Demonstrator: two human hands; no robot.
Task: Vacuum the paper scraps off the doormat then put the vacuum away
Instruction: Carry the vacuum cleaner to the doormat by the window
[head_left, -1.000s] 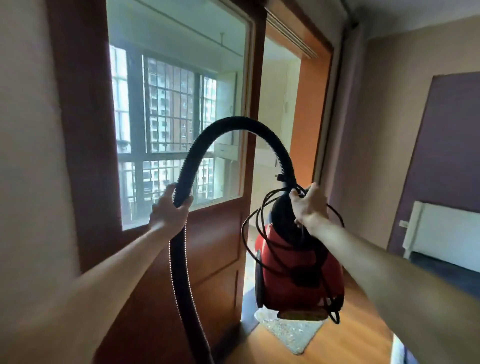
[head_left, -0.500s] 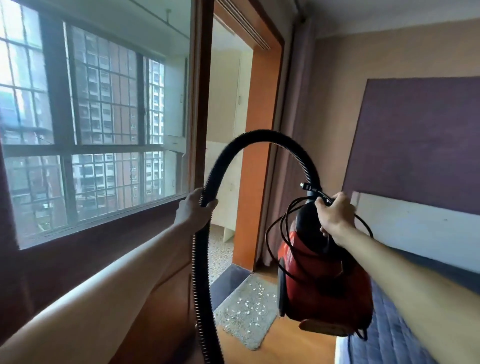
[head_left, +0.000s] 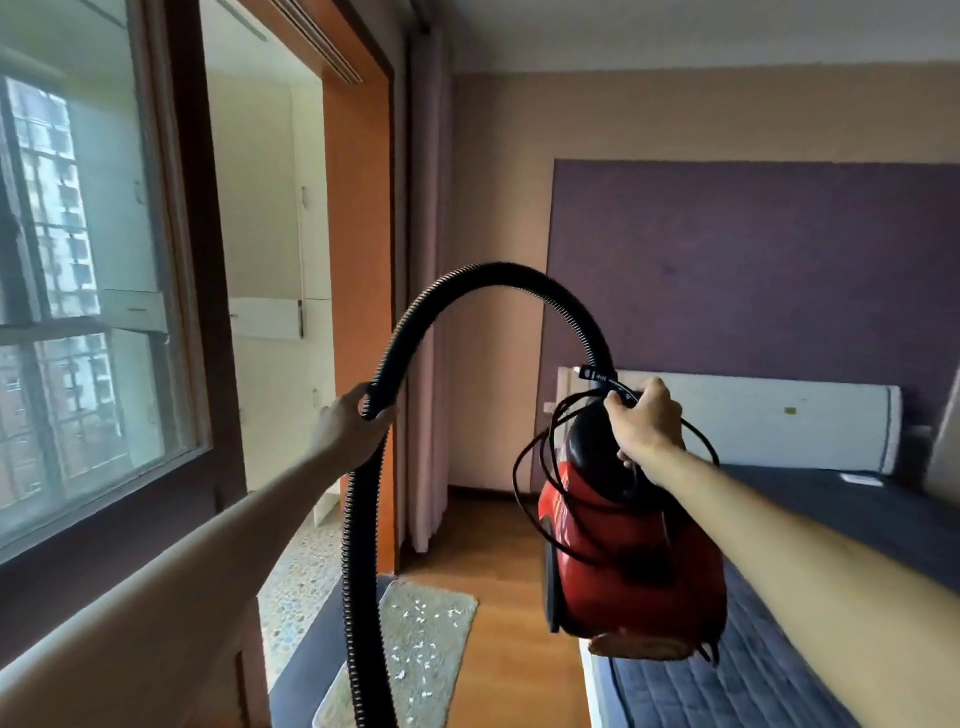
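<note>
Large glass window (head_left: 78, 312) in dark wooden frame standing at far left. Left hand (head_left: 345, 431) curling around black ribbed hose (head_left: 488, 273), which is arching up and over to red canister vacuum (head_left: 628, 566). Grey rectangular doormat (head_left: 452, 603) lying on wooden floor below hose, white paper scraps (head_left: 415, 649) lying scattered on it. Right hand (head_left: 647, 421) gripping vacuum's black top handle together with looped black cable (head_left: 555, 457), holding vacuum in air beside dark blue quilted bed (head_left: 769, 686).

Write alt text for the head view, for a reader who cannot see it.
A person holds up a red vacuum, the right hand gripping its top and looped black cord, the left hand gripping the arched black hose. Below, a doormat strewn with white paper scraps lies on the wood floor near a bed.
</note>
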